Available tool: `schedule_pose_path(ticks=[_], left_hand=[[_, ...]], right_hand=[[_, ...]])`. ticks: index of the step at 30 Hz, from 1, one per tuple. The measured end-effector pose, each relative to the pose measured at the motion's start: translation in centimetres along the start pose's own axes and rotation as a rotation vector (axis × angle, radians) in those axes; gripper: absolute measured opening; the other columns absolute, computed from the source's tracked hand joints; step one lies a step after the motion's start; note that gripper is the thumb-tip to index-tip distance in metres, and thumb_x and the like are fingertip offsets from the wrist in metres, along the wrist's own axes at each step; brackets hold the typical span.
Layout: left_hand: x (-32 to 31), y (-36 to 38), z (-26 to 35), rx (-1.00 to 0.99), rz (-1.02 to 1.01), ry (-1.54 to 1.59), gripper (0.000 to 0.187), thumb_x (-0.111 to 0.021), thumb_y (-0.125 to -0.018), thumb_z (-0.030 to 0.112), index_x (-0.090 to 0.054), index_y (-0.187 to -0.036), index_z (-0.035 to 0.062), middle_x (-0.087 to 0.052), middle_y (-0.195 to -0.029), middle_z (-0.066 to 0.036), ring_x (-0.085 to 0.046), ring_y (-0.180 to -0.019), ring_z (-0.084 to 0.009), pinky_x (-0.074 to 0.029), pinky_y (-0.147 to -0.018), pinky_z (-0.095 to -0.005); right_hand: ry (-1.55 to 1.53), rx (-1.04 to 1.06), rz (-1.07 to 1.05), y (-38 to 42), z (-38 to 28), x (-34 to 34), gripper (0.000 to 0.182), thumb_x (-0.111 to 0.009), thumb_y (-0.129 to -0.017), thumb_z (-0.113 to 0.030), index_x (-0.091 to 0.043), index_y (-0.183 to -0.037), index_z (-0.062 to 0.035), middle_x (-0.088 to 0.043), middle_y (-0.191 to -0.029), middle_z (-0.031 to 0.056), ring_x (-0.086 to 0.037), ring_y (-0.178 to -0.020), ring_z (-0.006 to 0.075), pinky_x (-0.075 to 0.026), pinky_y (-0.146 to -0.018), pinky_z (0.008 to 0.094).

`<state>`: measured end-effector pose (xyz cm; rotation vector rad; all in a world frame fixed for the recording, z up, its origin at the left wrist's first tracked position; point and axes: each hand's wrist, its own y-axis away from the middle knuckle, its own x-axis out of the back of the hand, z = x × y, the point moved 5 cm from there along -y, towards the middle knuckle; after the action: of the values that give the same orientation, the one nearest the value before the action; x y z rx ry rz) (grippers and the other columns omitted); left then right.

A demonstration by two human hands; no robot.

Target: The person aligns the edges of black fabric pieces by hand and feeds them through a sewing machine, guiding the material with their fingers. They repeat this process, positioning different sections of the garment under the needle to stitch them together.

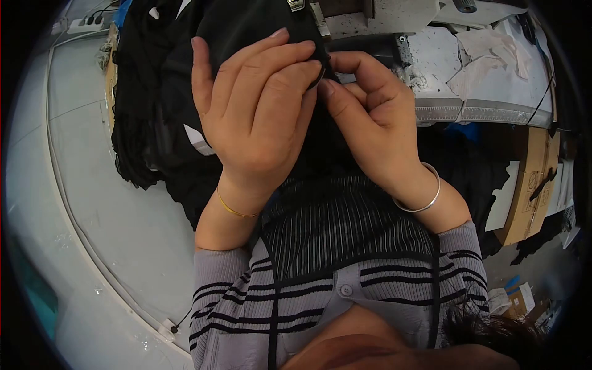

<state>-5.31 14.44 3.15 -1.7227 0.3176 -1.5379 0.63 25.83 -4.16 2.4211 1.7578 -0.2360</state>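
Black fabric [228, 24] lies under and in front of both hands, at the top middle of the head view. My left hand [256, 108] has its back toward me, with bent fingers at the fabric's right edge and the little finger held apart. Its thumb is hidden. My right hand [376, 114] pinches the same edge between thumb and index finger, close to the left fingertips. A metal part [296, 5], seemingly of a sewing machine, stands just beyond the fingers. A white tag-like piece [198, 139] shows at the fabric below my left hand.
On the right is a white work surface [431, 58] with a ruler strip [481, 113] and pale fabric scraps [490, 58]. More black cloth [139, 111] hangs at the left. A cardboard box [529, 185] stands at lower right. A cable [68, 209] runs along the floor at left.
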Motion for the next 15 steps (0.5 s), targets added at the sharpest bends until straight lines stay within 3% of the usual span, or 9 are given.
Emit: schedule_pose_path(ticks=[9, 12, 14, 15], left_hand=[[-1.0, 0.1, 0.2, 0.064, -0.035, -0.034, 0.009, -0.072, -0.086, 0.002, -0.07, -0.093, 0.0081, -0.077, -0.111, -0.005, -0.071, -0.11, -0.0237, -0.035, -0.116, -0.0494], [-1.6, -0.3, -0.9, 0.105, 0.006, -0.031, 0.008, -0.07, -0.084, 0.004, -0.07, -0.09, 0.0085, -0.075, -0.108, -0.002, -0.071, -0.105, -0.0211, -0.033, -0.118, -0.0528], [-1.9, -0.6, -1.6, 0.12, 0.023, 0.022, 0.01, -0.071, -0.083, 0.003, -0.071, -0.091, 0.0087, -0.073, -0.105, -0.002, -0.07, -0.103, -0.0218, -0.036, -0.115, -0.051], [-2.0, -0.7, -1.9, 0.125, 0.029, 0.04, 0.01, -0.071, -0.083, 0.003, -0.071, -0.092, 0.0088, -0.073, -0.103, -0.002, -0.07, -0.102, -0.022, -0.037, -0.114, -0.0504]], right_hand=[[-0.124, -0.007, -0.01, -0.3, 0.2, 0.1, 0.027, -0.06, -0.102, -0.004, -0.059, -0.129, 0.0015, -0.068, -0.084, -0.0044, -0.052, -0.074, -0.0026, -0.039, -0.066, 0.0144], [-0.235, -0.003, -0.023, -1.5, 0.4, -0.7, 0.023, -0.061, -0.103, -0.007, -0.061, -0.125, 0.0016, -0.067, -0.084, -0.0058, -0.051, -0.074, -0.0026, -0.039, -0.065, 0.0141], [-0.243, 0.025, 0.084, -2.0, 0.2, -0.7, 0.013, -0.063, -0.1, -0.009, -0.066, -0.108, 0.0015, -0.062, -0.07, -0.0041, -0.046, -0.062, -0.0007, -0.036, -0.054, 0.0197], [-0.244, 0.024, 0.084, -2.1, 0.2, -0.7, 0.013, -0.063, -0.1, -0.009, -0.066, -0.108, 0.0015, -0.062, -0.07, -0.0041, -0.046, -0.062, -0.0007, -0.036, -0.054, 0.0197]])
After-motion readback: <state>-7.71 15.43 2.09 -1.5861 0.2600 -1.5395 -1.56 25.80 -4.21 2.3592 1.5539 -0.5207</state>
